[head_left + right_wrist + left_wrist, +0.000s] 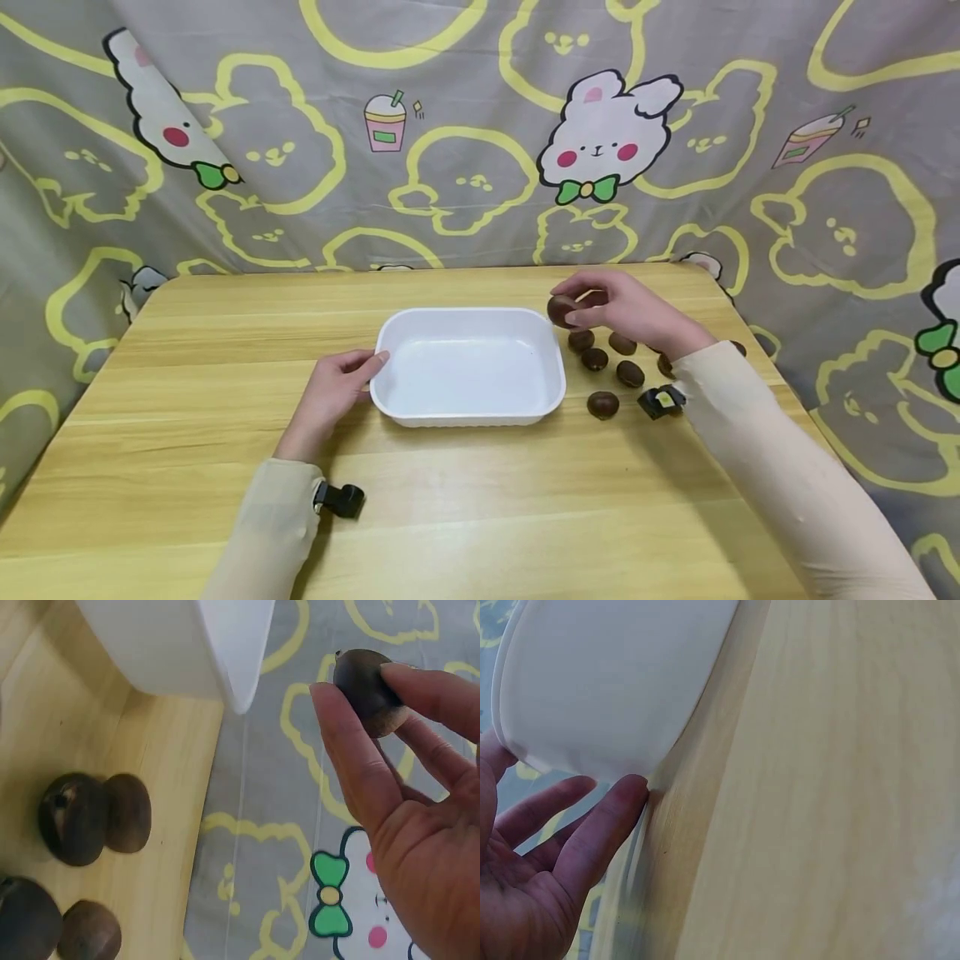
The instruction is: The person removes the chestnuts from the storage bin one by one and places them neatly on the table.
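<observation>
A white rectangular plastic container (467,379) stands on the wooden table with nothing inside it. My left hand (336,392) grips its left end, thumb over the rim and fingers against the outer wall; the left wrist view shows fingertips (634,787) touching that wall. Just beyond the container's right rim, my right hand (633,312) pinches a dark brown chestnut (561,312) between thumb and fingers. The right wrist view has this chestnut (367,694) held up off the table. Several more chestnuts (595,359) lie loose beneath and around the right hand; the forearm partly hides some.
The wooden table (187,400) reaches back to a grey curtain (465,92) with yellow outlines and cartoon rabbits. One chestnut (603,405) lies nearer the front, close to the container's right corner. A black wrist camera (342,500) sits on the left sleeve.
</observation>
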A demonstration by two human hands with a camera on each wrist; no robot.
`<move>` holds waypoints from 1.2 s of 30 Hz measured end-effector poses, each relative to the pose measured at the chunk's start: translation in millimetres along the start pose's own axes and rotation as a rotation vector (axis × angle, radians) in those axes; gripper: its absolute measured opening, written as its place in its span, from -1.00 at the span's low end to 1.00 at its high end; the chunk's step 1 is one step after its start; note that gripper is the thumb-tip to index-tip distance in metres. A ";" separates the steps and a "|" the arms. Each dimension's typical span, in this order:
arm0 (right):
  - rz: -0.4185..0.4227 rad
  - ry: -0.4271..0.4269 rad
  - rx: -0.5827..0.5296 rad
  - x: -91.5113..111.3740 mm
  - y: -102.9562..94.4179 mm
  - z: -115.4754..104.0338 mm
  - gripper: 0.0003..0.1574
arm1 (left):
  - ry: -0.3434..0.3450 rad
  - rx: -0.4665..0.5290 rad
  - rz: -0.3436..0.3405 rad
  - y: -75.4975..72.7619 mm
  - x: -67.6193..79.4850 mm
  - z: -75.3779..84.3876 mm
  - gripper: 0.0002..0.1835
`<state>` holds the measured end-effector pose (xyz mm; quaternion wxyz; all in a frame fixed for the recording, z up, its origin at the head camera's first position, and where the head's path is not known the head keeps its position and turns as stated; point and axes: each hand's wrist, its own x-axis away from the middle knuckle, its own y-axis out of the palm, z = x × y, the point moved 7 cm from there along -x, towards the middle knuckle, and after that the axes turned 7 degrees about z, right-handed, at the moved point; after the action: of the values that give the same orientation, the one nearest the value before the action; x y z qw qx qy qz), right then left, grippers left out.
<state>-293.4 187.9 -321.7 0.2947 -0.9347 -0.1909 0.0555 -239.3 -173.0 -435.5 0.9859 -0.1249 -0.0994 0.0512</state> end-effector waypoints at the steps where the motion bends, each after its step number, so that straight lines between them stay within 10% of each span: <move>1: 0.009 0.005 0.009 3.1 -1.8 1.4 -0.54 | -0.002 0.000 0.000 0.1 -0.1 -0.2 -0.38; 27: 0.205 0.202 0.054 108.5 -39.8 58.3 -0.42 | 0.024 -0.024 0.000 0.5 -0.1 -0.5 -0.41; 36: 0.176 0.209 0.071 130.4 -25.0 81.2 -0.53 | 0.008 -0.025 -0.007 -1.0 0.3 -0.1 -0.36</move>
<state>-199.0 300.6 -372.9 0.3400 -0.9374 -0.0745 -0.0099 -239.0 -174.0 -435.3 0.9847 -0.1371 -0.0967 0.0462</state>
